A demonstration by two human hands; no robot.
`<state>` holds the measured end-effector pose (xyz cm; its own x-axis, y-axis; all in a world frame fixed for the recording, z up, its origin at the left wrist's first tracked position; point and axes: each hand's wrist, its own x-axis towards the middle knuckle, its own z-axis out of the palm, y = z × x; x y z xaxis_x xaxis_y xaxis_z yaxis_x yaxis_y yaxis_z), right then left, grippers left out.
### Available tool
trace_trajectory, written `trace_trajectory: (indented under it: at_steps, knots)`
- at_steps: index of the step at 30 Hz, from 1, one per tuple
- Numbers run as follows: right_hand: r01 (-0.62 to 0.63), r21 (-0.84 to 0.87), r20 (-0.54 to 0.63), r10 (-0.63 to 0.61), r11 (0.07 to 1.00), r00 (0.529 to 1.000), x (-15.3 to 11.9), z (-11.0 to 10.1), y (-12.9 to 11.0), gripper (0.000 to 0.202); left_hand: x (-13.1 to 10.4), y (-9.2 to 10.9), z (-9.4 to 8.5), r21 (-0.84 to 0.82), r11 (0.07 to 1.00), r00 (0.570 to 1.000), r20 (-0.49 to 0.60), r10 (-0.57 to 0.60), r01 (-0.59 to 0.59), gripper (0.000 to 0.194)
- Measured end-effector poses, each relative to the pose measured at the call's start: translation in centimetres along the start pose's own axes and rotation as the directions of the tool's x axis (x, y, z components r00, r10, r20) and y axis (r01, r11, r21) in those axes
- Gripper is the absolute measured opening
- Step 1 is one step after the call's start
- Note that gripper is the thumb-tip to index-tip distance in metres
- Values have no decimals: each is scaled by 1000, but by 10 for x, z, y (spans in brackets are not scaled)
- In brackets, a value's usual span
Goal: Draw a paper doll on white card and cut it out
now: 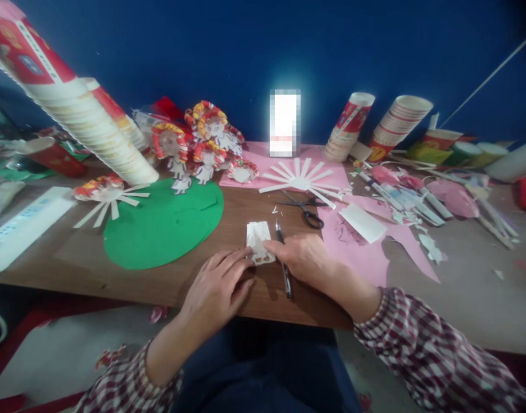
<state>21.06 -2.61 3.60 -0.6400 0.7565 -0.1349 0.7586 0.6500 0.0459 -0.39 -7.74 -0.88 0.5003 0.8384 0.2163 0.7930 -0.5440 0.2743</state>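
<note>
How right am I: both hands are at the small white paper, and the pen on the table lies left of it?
Not quite: in the head view, the pen lies right of the small white paper. The rest holds: left hand and right hand are both at the paper, the pen on the table.

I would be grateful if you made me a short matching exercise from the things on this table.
1. Card
2. Pen
3. Scissors
4. Oval sheet

A. Green
B. Between the right hand and the white fan
C. Touched by the left hand
D. Alongside the card's right edge

Pairs: 1-C, 2-D, 3-B, 4-A
</note>
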Motion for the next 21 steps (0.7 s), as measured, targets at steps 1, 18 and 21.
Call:
trace_trajectory:
  at_steps: [1,18,21]
  knots:
    - [1,-1,-1,-1,1000,1000,0,0,0,27,0,0,0,1,1000,1000,0,2,-2,28]
    - [-10,3,27,10,1000,1000,0,-2,1,26,1,2,-2,-4,1000,1000,-15,28,-28,25]
    - [-11,-2,20,12,1000,1000,0,0,1,27,1,2,-3,-5,1000,1000,-6,25,-25,25]
